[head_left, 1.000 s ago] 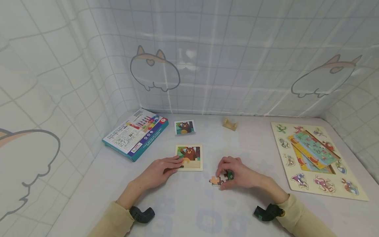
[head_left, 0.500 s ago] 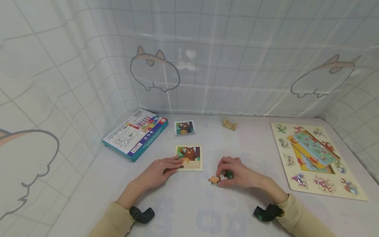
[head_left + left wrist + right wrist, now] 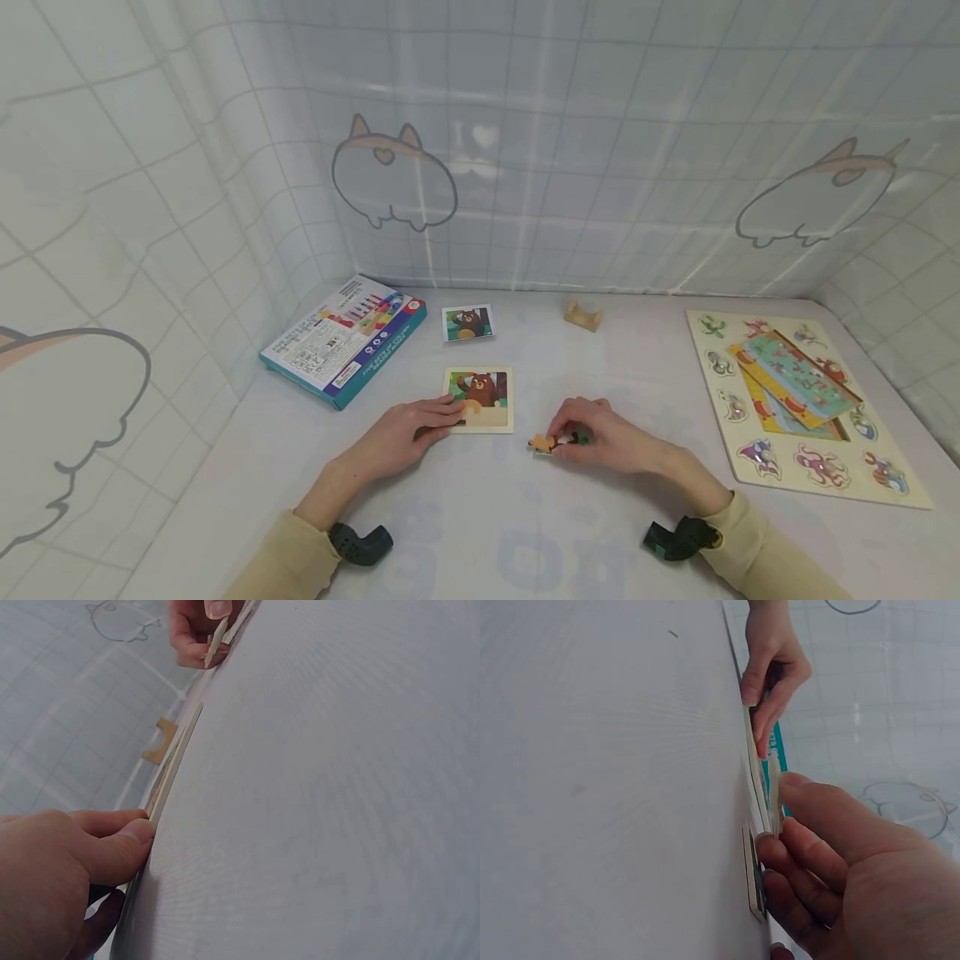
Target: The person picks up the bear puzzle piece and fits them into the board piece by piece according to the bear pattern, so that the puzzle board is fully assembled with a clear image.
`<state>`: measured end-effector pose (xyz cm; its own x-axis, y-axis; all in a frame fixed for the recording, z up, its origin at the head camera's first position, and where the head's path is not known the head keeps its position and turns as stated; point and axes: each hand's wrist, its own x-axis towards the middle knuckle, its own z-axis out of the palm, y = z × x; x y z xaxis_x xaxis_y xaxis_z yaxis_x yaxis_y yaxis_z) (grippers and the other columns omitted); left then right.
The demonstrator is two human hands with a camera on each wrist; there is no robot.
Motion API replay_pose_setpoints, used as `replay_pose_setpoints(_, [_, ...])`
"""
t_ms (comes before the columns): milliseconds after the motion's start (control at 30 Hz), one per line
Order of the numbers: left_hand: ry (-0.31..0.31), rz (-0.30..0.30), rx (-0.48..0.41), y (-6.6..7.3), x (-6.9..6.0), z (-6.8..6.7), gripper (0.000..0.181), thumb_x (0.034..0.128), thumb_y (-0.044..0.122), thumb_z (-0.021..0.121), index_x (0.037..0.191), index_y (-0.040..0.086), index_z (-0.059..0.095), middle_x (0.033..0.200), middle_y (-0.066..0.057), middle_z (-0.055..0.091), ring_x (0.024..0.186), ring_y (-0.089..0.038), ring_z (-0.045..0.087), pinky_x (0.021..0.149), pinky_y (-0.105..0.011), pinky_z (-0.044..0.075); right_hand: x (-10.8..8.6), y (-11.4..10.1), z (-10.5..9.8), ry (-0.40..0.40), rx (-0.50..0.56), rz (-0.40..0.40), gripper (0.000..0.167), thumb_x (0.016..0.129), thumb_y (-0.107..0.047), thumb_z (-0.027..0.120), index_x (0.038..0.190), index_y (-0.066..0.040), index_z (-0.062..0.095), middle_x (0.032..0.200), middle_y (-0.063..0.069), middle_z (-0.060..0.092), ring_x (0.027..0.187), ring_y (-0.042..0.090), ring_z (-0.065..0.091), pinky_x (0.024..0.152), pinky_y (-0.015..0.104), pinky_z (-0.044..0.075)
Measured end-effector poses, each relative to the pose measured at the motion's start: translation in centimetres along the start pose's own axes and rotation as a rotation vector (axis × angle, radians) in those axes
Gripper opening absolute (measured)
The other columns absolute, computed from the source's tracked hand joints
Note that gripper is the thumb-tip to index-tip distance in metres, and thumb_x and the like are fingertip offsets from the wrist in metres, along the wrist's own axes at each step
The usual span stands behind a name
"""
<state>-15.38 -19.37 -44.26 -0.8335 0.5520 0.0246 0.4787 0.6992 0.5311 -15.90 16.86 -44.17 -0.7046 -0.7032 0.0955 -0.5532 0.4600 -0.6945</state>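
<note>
In the head view a square wooden bear puzzle board [image 3: 512,419] lies on the table, its upper part filled with picture pieces and part of its lower area bare wood. My left hand [image 3: 405,435] holds the board's left edge, fingertips on top and thumb at the side. My right hand [image 3: 603,437] pinches a jigsaw piece with orange on it [image 3: 539,443] just right of the board. The right wrist view shows this thin piece edge-on between thumb and fingertips. Another puzzle piece [image 3: 751,879] lies on the table below that hand, partly hidden.
Behind the board lies a bear picture card [image 3: 468,322]. A boxed toy set [image 3: 345,337] sits at the left, and a small wooden stand [image 3: 582,316] at the back. On the right is a large puzzle board [image 3: 795,467] with colourful boards stacked on it.
My right hand's fingers have closed in over the pieces, and the orange piece has shifted slightly up and left in the head view. My left hand stays on the board.
</note>
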Motion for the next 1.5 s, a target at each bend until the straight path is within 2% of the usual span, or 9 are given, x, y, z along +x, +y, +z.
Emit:
replay_pose_setpoints(233, [-0.011,-0.007,0.004,0.1,0.0,-0.1,0.039,0.0977,0.023,0.066,0.136,0.024,0.063,0.147,0.014,0.053,0.142,-0.013,0.044,0.114,-0.043,0.042,0.3,-0.4,-0.5,-0.006,0.001,-0.034,0.025,0.094,-0.031,0.071,0.115,-0.018,0.066,0.102,-0.013,0.064,0.096,0.010,0.060,0.090,0.032,0.049])
replay_pose_setpoints(367, [-0.011,-0.003,0.005,0.1,0.0,-0.1,0.039,0.0978,0.023,0.066,0.137,0.024,0.063,0.147,0.013,0.053,0.142,-0.013,0.044,0.114,-0.043,0.041,0.9,-0.9,-0.6,-0.002,-0.047,-0.032,0.029,0.095,-0.034,0.069,0.119,-0.018,0.068,0.106,-0.015,0.063,0.099,0.008,0.057,0.090,0.034,0.046])
replay_pose_setpoints(600, [-0.008,0.002,0.004,0.1,0.0,0.0,0.038,0.0981,0.022,0.065,0.136,0.023,0.063,0.146,0.014,0.053,0.142,-0.012,0.044,0.114,-0.043,0.041,2.8,-1.9,-0.3,0.014,-0.094,-0.110,0.024,0.097,-0.030,0.067,0.118,-0.018,0.070,0.108,-0.011,0.062,0.100,0.013,0.056,0.087,0.034,0.044])
replay_pose_setpoints(867, [-0.012,0.007,0.007,0.2,0.0,-0.1,0.038,0.0983,0.023,0.065,0.137,0.024,0.063,0.146,0.013,0.053,0.141,-0.013,0.045,0.114,-0.044,0.042,5.7,-3.3,0.8,0.006,-0.091,-0.095,0.022,0.100,-0.030,0.063,0.117,-0.017,0.068,0.106,-0.011,0.060,0.102,0.017,0.059,0.090,0.035,0.041])
replay_pose_setpoints(1067, [-0.006,0.001,0.009,0.0,0.0,0.0,0.038,0.0976,0.024,0.066,0.136,0.026,0.063,0.145,0.015,0.054,0.140,-0.011,0.046,0.113,-0.042,0.042,7.5,-4.0,2.0,0.024,-0.072,-0.108,0.024,0.101,-0.030,0.061,0.119,-0.015,0.065,0.109,-0.007,0.059,0.104,0.013,0.055,0.090,0.035,0.039])
replay_pose_setpoints(1333, [-0.006,0.014,0.000,-0.1,0.0,0.1,0.039,0.0978,0.024,0.066,0.137,0.026,0.062,0.145,0.016,0.053,0.141,-0.011,0.045,0.113,-0.042,0.042,8.0,-3.1,3.6,0.038,-0.121,-0.054,0.026,0.101,-0.029,0.060,0.120,-0.011,0.065,0.111,-0.002,0.059,0.102,0.011,0.051,0.088,0.033,0.038])
replay_pose_setpoints(1500, [0.002,0.013,0.010,-0.2,0.0,0.0,0.039,0.0979,0.025,0.065,0.137,0.028,0.062,0.145,0.018,0.053,0.141,-0.011,0.045,0.113,-0.042,0.042,8.0,-2.6,4.0,0.055,-0.144,-0.073,0.025,0.101,-0.028,0.060,0.119,-0.011,0.066,0.110,-0.002,0.059,0.104,0.013,0.051,0.085,0.031,0.038])
